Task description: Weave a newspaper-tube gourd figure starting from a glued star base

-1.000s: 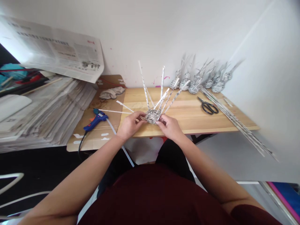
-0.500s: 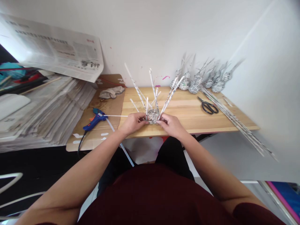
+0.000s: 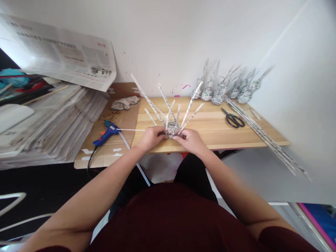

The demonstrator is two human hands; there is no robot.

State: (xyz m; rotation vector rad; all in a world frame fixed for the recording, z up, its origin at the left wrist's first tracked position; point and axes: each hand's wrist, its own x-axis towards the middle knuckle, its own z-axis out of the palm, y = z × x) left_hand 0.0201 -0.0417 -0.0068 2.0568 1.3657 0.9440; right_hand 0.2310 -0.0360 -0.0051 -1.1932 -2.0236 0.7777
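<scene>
A small round basket [image 3: 172, 128] woven from rolled newspaper sits near the front edge of the wooden table, with several paper tubes [image 3: 150, 101] sticking up and outward from it. On its left side, my left hand [image 3: 152, 138] pinches the rim between thumb and fingers. My right hand [image 3: 191, 140] is closed on the near right part of the rim, where a paper tube [image 3: 192, 118] slants up to the right. The fingertips hide exactly which strands are gripped.
A blue glue gun [image 3: 107, 133] with a glue stick rests on cardboard at left, by stacked newspapers [image 3: 63, 122] and a glove [image 3: 125, 103]. Black-handled scissors [image 3: 233, 119], loose paper tubes [image 3: 265, 136] and several gourd-shaped woven pieces [image 3: 218, 94] are at right.
The basket's upright tubes have shifted: those at the left and back lean further left, and one at the right now slants lower. My right hand has moved slightly left along the rim.
</scene>
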